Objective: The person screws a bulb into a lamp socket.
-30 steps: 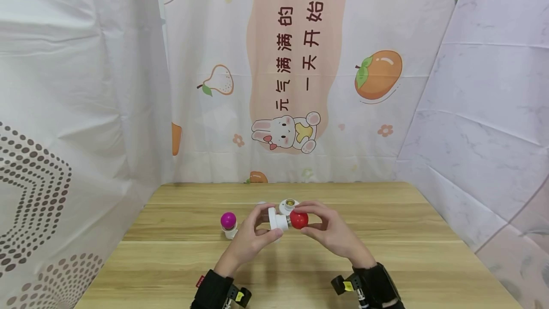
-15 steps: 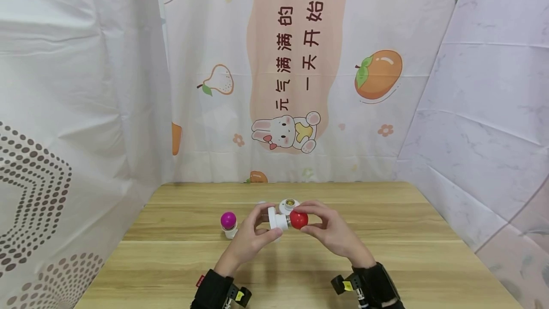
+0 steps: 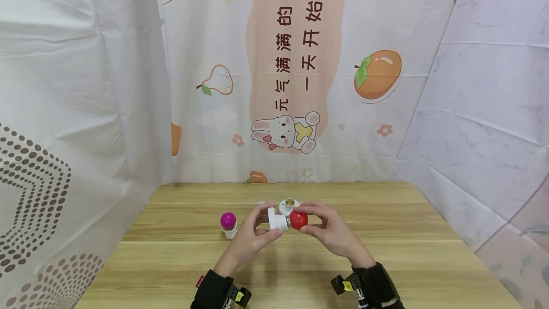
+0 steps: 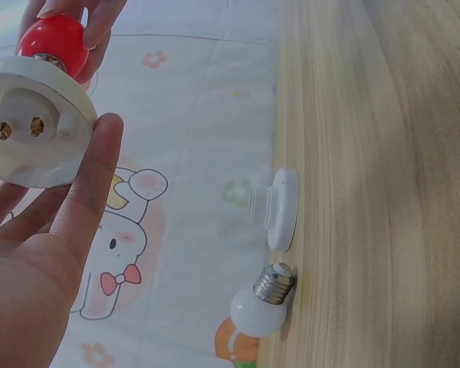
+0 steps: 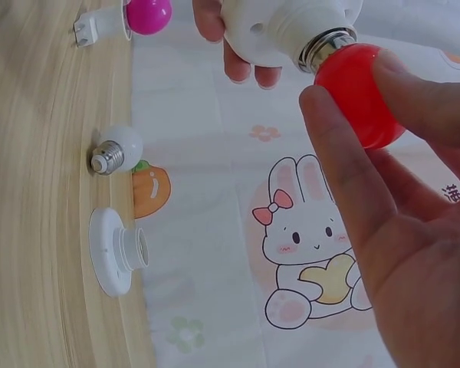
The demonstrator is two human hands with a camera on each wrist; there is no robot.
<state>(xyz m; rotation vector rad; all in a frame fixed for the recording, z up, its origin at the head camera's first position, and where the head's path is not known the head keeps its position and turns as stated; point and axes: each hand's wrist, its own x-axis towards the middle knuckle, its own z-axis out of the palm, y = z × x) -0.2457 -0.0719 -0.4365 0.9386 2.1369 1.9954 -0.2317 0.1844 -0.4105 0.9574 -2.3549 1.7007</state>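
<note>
Lower centre, left hand (image 3: 249,236) grips white socket (image 3: 279,222), right hand (image 3: 331,231) pinches red bulb (image 3: 299,220), apparently mid-threading, which calls for steady twisting

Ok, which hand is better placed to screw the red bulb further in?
Probably the right hand: it pinches the red bulb, whose metal thread partly shows, while the left hand holds the white socket.

Lettering (image 3: 282,61) “元气满满的一天开始啦” on curtain (image 3: 343,94)
</note>
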